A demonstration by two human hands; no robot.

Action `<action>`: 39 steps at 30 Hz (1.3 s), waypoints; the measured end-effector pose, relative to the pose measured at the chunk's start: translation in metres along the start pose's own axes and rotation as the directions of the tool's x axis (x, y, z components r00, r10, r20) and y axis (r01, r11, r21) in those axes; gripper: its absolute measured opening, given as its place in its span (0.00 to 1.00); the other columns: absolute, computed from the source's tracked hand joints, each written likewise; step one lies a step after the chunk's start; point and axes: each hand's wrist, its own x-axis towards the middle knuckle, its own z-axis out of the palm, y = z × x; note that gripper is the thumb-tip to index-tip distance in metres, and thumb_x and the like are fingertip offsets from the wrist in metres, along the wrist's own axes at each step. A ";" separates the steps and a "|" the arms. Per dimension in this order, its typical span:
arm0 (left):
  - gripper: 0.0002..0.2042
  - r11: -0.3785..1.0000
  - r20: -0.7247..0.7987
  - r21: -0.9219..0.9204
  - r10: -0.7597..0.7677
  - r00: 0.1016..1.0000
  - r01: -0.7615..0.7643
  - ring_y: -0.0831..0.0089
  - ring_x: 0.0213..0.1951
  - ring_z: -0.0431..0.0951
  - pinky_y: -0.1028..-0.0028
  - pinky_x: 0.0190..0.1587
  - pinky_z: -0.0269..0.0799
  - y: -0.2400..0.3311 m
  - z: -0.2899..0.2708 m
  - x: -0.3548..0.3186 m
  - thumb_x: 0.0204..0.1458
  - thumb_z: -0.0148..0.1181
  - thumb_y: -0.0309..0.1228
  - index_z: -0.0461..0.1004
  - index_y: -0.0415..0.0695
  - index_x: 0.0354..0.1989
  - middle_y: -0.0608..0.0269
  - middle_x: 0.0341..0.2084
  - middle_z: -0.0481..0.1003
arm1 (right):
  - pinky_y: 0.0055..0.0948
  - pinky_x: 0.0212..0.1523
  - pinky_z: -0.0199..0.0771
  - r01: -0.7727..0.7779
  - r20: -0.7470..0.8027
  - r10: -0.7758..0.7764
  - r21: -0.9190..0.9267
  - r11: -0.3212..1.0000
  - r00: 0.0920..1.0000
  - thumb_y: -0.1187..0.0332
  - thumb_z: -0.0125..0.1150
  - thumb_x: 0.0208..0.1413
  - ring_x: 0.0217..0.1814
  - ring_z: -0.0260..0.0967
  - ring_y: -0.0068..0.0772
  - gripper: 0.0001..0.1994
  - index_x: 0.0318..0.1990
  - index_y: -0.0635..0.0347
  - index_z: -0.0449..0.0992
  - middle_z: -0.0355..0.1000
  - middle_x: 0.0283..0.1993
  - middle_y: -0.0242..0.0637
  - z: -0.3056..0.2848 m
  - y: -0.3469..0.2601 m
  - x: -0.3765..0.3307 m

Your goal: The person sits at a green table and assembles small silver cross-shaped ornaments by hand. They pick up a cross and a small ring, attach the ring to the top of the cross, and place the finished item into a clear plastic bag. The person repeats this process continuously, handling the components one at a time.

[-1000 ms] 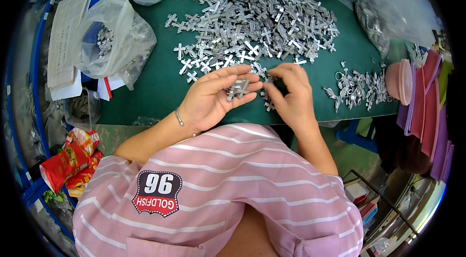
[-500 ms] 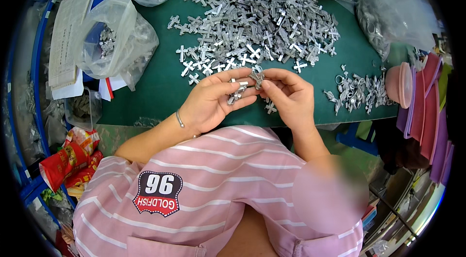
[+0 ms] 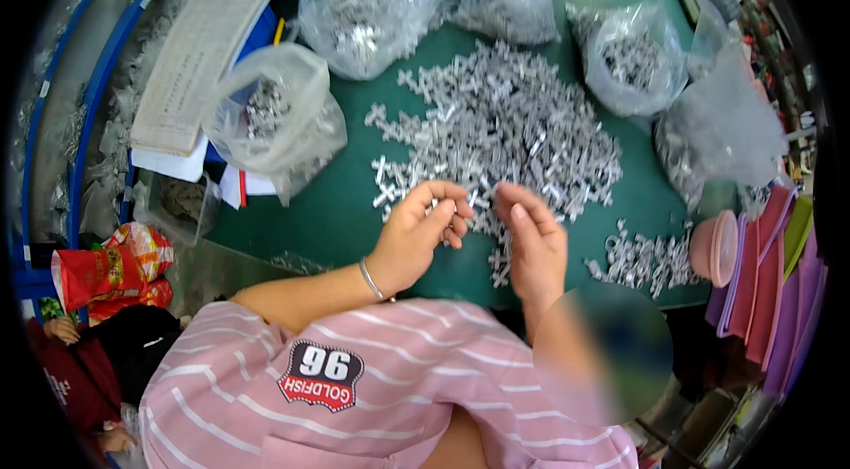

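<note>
A heap of small silver metal crosses [image 3: 522,119] spreads over the green table [image 3: 345,203]. At its near edge, my left hand [image 3: 412,239] is closed, fingers curled and thumb pressed in; whatever lies inside is hidden. To its right, my right hand [image 3: 536,248] has its fingers stretched out, thumb a little apart, and nothing shows between them. A gap separates the two hands. Just left of my right hand, a few crosses [image 3: 501,265] lie in a short strip near the table's front edge.
Clear plastic bags of metal pieces [image 3: 372,13] stand behind and beside the heap. Silver metal pieces [image 3: 646,258] lie at right by a pink tub [image 3: 713,248]. Papers [image 3: 199,71] and a plastic box [image 3: 181,203] are at left. Another person's hand [image 3: 62,330] shows at lower left.
My hands have drawn apart; the metal crosses seen between them are out of sight. My left fingers have curled in, my right fingers have straightened. The view has shifted, showing more of the table's far side.
</note>
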 end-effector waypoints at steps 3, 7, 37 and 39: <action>0.09 0.534 0.349 0.559 0.542 0.765 -0.634 0.66 0.43 0.72 0.71 0.47 0.67 0.005 0.002 0.015 0.55 0.47 0.24 0.68 0.38 0.43 0.54 0.41 0.70 | 0.31 0.52 0.64 -0.329 0.294 0.196 0.520 0.788 0.935 0.61 0.43 0.62 0.52 0.64 0.31 0.16 0.49 0.62 0.67 0.66 0.49 0.37 0.024 0.003 0.003; 0.15 0.257 0.457 0.696 0.563 0.689 -0.671 0.55 0.56 0.64 0.62 0.55 0.59 0.019 0.009 0.011 0.48 0.54 0.26 0.69 0.39 0.46 0.51 0.49 0.66 | 0.33 0.48 0.66 -0.352 0.185 0.300 0.534 0.769 0.936 0.63 0.46 0.61 0.49 0.64 0.31 0.11 0.45 0.58 0.69 0.67 0.46 0.36 0.026 0.002 0.017; 0.21 0.736 -0.599 0.462 0.670 0.438 -0.495 0.69 0.50 0.69 0.71 0.50 0.66 0.039 -0.205 -0.202 0.44 0.57 0.18 0.65 0.38 0.50 0.56 0.48 0.68 | 0.28 0.23 0.65 0.835 0.907 -0.126 -0.308 0.455 0.403 0.78 0.64 0.42 0.18 0.62 0.34 0.20 0.47 0.62 0.70 0.64 0.18 0.36 0.132 -0.028 -0.004; 0.16 0.763 -0.438 0.335 0.646 0.625 -0.553 0.64 0.48 0.72 0.67 0.51 0.67 0.046 -0.202 -0.202 0.45 0.55 0.18 0.71 0.36 0.45 0.50 0.47 0.71 | 0.31 0.26 0.67 0.858 0.937 -0.120 -0.240 0.454 0.327 0.74 0.67 0.41 0.23 0.64 0.36 0.28 0.54 0.62 0.65 0.65 0.21 0.38 0.165 -0.025 -0.006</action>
